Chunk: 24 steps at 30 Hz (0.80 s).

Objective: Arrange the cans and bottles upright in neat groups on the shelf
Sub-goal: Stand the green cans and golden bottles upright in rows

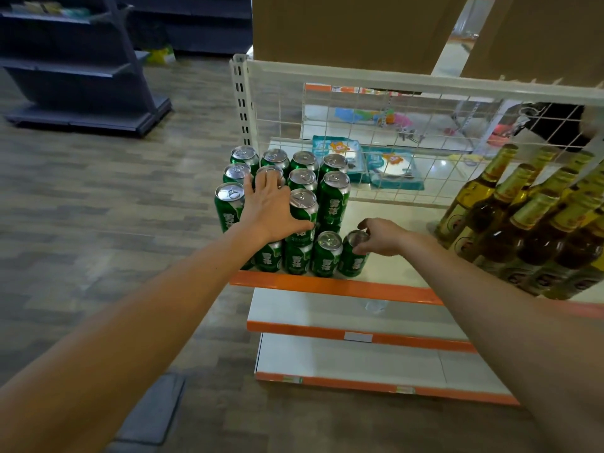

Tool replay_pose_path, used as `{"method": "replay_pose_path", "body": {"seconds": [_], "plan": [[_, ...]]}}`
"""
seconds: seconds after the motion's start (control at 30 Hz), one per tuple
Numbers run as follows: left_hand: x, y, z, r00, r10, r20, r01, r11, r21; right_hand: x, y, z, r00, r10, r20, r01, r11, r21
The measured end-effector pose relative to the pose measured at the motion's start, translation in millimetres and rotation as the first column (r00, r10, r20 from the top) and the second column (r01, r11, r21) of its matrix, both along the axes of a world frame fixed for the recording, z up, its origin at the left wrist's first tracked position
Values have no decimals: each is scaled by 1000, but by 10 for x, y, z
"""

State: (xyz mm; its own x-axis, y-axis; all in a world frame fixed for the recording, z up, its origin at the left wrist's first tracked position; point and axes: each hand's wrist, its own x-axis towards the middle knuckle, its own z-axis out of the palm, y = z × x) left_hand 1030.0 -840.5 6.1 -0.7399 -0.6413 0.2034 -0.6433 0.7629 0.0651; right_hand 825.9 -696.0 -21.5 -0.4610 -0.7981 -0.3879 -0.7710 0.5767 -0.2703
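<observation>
Several green beer cans (332,197) stand upright in stacked rows at the left end of the white shelf (385,220) with an orange front edge. My left hand (271,207) lies flat with spread fingers against the upper cans, its thumb beside one can (304,210). My right hand (382,237) grips the top of the rightmost front can (353,259), which stands at the shelf's front edge. Several amber bottles with gold foil necks (529,230) stand grouped at the right end of the shelf.
A white wire grid (425,125) backs the shelf, with blue packets (359,158) behind it. Two lower shelves (359,312) jut out below. Cardboard boxes (343,27) sit on top. A dark shelving unit (81,76) stands on the wooden floor at far left.
</observation>
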Motion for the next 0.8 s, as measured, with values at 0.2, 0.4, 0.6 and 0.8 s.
{"method": "replay_pose_path", "body": {"seconds": [0.2, 0.4, 0.6, 0.8], "plan": [[22, 39, -7, 1000, -5, 1, 5, 1000, -15, 56, 19, -266, 996, -87, -17, 84, 989, -123], [60, 116, 93, 969, -35, -246, 47, 998, 46, 23, 129, -104, 995, -100, 1, 99, 987, -126], [-104, 326, 368, 951, -192, -243, 226, 967, 119, -36, 264, 512, 995, -51, -80, 40, 990, -133], [-337, 573, 492, 957, -252, -141, 284, 909, 305, 97, 180, 1078, 999, -17, -48, 8, 985, -173]]}}
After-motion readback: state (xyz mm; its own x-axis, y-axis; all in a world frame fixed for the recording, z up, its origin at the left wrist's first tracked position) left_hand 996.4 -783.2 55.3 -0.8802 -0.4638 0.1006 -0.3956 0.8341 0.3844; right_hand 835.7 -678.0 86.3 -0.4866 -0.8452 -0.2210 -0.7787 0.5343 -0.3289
